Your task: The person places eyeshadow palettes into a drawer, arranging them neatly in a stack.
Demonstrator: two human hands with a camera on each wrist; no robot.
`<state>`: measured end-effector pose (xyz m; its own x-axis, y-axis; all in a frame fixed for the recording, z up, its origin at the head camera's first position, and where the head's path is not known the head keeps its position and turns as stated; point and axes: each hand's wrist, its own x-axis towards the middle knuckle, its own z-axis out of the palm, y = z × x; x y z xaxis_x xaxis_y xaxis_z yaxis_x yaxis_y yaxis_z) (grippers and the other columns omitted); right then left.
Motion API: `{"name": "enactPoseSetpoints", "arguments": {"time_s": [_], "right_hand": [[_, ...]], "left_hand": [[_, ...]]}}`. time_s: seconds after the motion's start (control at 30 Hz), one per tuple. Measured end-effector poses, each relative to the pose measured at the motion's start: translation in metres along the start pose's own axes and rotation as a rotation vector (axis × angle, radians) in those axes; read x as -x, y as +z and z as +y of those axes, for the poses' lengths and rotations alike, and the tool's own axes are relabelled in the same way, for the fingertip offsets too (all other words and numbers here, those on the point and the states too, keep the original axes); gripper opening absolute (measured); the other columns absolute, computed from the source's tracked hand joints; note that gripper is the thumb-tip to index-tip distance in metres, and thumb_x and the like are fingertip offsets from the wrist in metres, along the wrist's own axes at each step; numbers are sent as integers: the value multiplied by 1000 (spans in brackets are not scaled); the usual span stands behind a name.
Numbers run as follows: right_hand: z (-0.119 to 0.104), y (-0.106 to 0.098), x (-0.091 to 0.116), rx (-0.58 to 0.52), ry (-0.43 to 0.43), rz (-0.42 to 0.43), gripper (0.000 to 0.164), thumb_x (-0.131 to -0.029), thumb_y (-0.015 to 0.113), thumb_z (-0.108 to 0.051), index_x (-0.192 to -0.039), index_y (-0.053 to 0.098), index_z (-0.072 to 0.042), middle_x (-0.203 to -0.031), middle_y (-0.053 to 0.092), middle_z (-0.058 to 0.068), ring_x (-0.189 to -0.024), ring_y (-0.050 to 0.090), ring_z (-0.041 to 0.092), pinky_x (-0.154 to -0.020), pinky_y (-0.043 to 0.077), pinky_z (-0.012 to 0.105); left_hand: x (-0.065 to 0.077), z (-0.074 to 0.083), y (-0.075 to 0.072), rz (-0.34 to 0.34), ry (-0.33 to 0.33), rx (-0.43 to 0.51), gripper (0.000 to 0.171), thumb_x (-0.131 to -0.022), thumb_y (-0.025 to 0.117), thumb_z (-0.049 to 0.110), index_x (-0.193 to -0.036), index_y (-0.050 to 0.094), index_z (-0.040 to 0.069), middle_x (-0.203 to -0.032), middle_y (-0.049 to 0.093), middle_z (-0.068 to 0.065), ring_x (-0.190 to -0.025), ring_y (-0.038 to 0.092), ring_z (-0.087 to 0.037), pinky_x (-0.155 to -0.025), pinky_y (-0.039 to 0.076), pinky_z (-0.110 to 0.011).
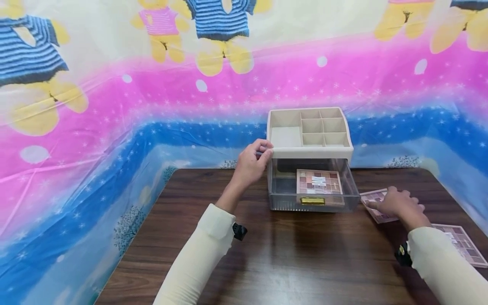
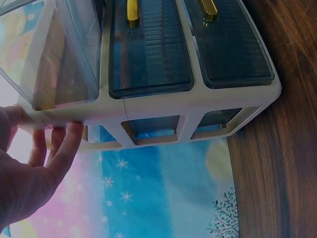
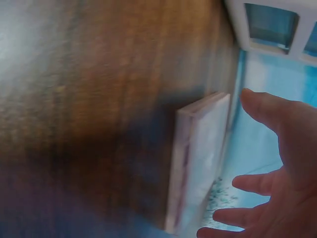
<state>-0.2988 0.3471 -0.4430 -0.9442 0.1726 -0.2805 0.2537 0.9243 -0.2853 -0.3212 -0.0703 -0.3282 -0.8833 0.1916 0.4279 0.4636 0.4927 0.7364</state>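
In the head view a cream desktop organizer [image 1: 310, 150] stands at the back of the table, its top drawer [image 1: 282, 186] pulled out. An eyeshadow palette [image 1: 319, 182] lies inside that clear grey drawer. My left hand [image 1: 251, 163] grips the organizer's left side near the top; the left wrist view shows the fingers [image 2: 64, 148] bent against the side frame. To the right, my right hand [image 1: 402, 205] hovers over a second palette [image 1: 377, 216] on the table. In the right wrist view its fingers are spread, apart from the palette's pale face [image 3: 203, 153].
Another palette [image 1: 461, 243] lies by the table's right edge, partly behind the right sleeve [image 1: 450, 262]. Two shut drawers [image 2: 148, 49] with gold handles show in the left wrist view. A printed cloth [image 1: 244, 97] hangs behind the dark wooden table [image 1: 183, 203].
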Motion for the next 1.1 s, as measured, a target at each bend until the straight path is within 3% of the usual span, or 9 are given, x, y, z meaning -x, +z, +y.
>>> {"name": "enactPoseSetpoints", "arguments": {"time_s": [0.3, 0.67, 0.93, 1.1], "right_hand": [[12, 15, -6, -9, 8, -34, 120, -84, 64, -70, -144, 19, 24, -129, 27, 58, -115, 32, 74, -94, 29, 82], [9, 19, -4, 20, 15, 8, 120, -83, 64, -72, -147, 22, 21, -124, 26, 57, -113, 29, 74, -92, 29, 81], [16, 27, -5, -21, -2, 131, 114, -81, 67, -72, -139, 32, 20, -118, 35, 54, -104, 36, 69, -87, 31, 77], [13, 17, 2, -67, -77, 256, 108, -83, 66, -70, -139, 35, 17, -115, 40, 50, -96, 40, 64, -78, 34, 72]], "left_hand": [[1, -1, 1, 6, 4, 7, 17, -104, 58, 23, -116, 64, 14, -109, 64, -8, -105, 68, -25, -83, 60, -38], [0, 1, 1, 3, 2, -17, 17, -104, 58, 24, -117, 64, 14, -110, 66, -8, -105, 68, -24, -84, 59, -38], [0, -1, 1, 16, 16, -13, 17, -103, 59, 23, -116, 65, 13, -108, 67, -8, -102, 69, -24, -84, 59, -37], [1, -1, 0, 8, 16, 1, 17, -103, 59, 22, -115, 65, 13, -109, 67, -9, -104, 69, -26, -85, 59, -39]]}}
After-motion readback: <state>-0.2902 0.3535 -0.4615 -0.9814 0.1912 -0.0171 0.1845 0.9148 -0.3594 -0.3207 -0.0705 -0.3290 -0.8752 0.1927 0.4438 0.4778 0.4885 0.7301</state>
